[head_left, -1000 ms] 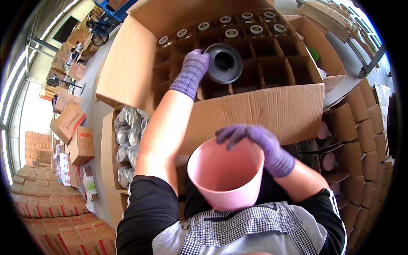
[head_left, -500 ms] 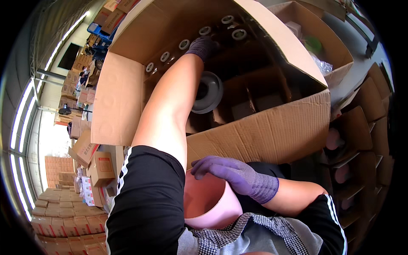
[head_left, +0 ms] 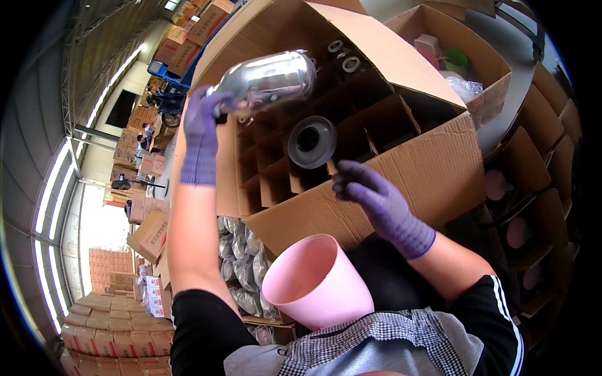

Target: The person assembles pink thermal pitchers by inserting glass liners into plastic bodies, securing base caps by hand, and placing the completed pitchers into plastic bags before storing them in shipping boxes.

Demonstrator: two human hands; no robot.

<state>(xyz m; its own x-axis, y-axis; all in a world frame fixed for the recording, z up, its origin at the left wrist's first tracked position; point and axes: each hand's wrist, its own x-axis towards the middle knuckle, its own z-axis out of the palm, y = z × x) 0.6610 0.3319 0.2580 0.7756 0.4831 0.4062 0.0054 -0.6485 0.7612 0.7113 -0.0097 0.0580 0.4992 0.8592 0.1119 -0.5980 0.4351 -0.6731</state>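
My left hand (head_left: 207, 116), in a purple glove, is closed round the narrow neck of a silvered glass flask liner (head_left: 269, 78). The liner is tilted nearly on its side above the open carton (head_left: 370, 188). My right hand (head_left: 382, 203), gloved alike, hovers by the carton's near edge with fingers apart and nothing in them. Cardboard dividers (head_left: 367, 135) split the carton into cells, and a dark grey ring (head_left: 323, 150) rests on them. Round mouths of other liners (head_left: 351, 64) show at the far side. Against my lap leans a pink tapered plastic tub (head_left: 342, 285), its wide mouth upward.
Left of the tub, a box holds several grey plastic-wrapped pieces (head_left: 244, 269). Another carton (head_left: 495, 94) at the far right contains a green round item (head_left: 456, 61) and clear plastic. Divided cartons with pink pieces (head_left: 498, 183) stand at right. Stacked boxes (head_left: 94, 332) fill the left background.
My left hand has come up out of the carton, bringing the liner with it. My right hand has left the pink tub's rim and moved forward to the carton's edge.
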